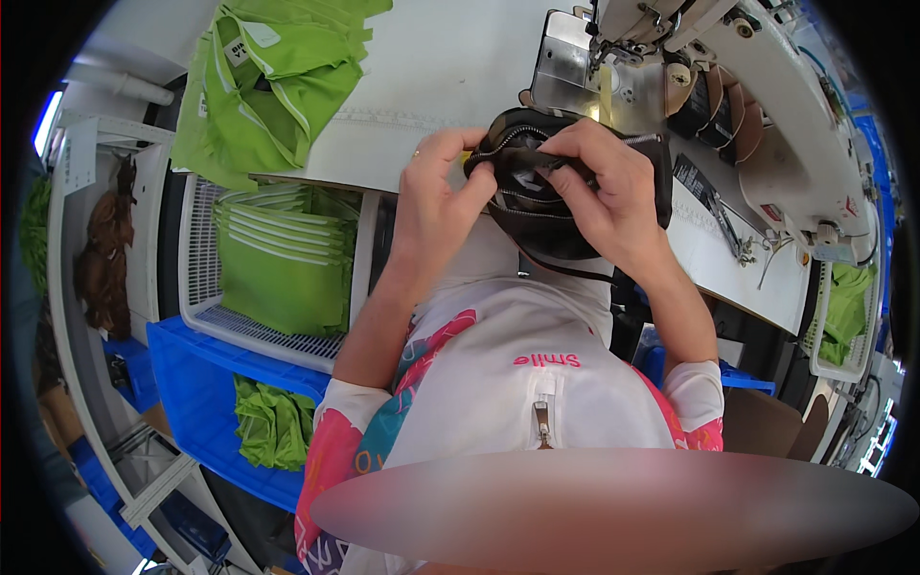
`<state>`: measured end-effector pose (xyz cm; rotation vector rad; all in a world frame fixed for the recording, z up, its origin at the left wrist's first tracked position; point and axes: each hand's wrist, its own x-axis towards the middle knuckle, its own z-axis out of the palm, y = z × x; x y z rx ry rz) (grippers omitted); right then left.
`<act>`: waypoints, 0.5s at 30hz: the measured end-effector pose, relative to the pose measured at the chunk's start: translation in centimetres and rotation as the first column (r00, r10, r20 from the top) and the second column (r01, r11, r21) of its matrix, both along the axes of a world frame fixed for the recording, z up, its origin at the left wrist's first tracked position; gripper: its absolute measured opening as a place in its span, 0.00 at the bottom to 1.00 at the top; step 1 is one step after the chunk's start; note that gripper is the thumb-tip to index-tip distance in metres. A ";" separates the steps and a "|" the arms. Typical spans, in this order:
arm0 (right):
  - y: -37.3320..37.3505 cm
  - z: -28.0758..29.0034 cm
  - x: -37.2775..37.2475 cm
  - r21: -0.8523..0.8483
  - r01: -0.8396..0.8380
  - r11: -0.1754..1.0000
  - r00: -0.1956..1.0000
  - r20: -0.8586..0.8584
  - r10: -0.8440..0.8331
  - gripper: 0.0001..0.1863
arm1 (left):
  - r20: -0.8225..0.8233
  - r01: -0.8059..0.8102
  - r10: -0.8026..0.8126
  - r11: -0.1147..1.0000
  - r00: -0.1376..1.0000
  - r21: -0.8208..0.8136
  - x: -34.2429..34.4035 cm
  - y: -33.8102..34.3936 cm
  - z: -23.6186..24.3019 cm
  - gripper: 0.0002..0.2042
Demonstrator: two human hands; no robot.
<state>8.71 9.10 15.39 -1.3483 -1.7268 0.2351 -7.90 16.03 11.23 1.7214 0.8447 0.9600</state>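
Observation:
A black zippered bag [551, 238] is held at the table's front edge, just over my lap, with its mouth spread and the lining partly showing. At the bag's left rim, beside the zipper teeth, my left hand [433, 192] pinches the edge between thumb and fingers. My right hand [613, 192] grips a fold of black material at the mouth, thumb below and fingers above. A thin black strap hangs under the bag. Right behind the bag is the sewing machine [800, 134], its metal plate [565, 72] close to the bag's far side.
Green fabric pieces [297, 96] lie piled at the table's far left. Below them stand a white basket [199, 254] of stacked green pieces and a blue bin [192, 388]. Brown-and-black pieces [709, 110] sit by the machine, with a narrow metal tool [725, 222] nearer me.

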 end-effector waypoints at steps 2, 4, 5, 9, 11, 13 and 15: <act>-0.5 0.4 -0.2 -0.063 -0.008 0.998 0.985 -0.173 -0.003 0.06 | 0.006 0.056 -0.056 0.998 0.998 -0.002 0.0 0.4 0.6 0.09; -1.0 0.9 -0.1 -0.166 -0.036 0.985 0.918 -0.395 -0.033 0.04 | 0.015 0.113 -0.113 0.994 0.993 -0.003 -0.2 0.7 0.7 0.09; -1.0 1.0 0.0 -0.165 -0.032 0.986 0.920 -0.390 -0.036 0.04 | 0.117 0.231 -0.215 0.962 0.970 -0.149 -0.2 0.9 0.7 0.11; -0.7 0.1 0.3 -0.104 0.123 0.987 0.947 -0.286 -0.148 0.05 | 0.514 0.448 -0.147 0.719 0.845 -0.531 1.0 0.5 1.3 0.20; -0.5 -0.5 0.0 0.144 0.133 0.981 0.989 0.046 -0.141 0.06 | 0.461 0.425 -0.191 0.765 0.867 -0.484 2.1 -0.2 1.5 0.22; -0.7 -0.4 -0.2 0.162 0.147 0.976 0.986 0.055 -0.157 0.07 | 0.400 0.402 -0.227 0.806 0.888 -0.435 2.3 -0.3 1.4 0.25; -1.1 0.0 0.3 0.078 0.184 0.980 0.982 0.037 -0.188 0.07 | 0.285 0.422 -0.344 0.862 0.895 -0.282 2.3 0.5 1.0 0.24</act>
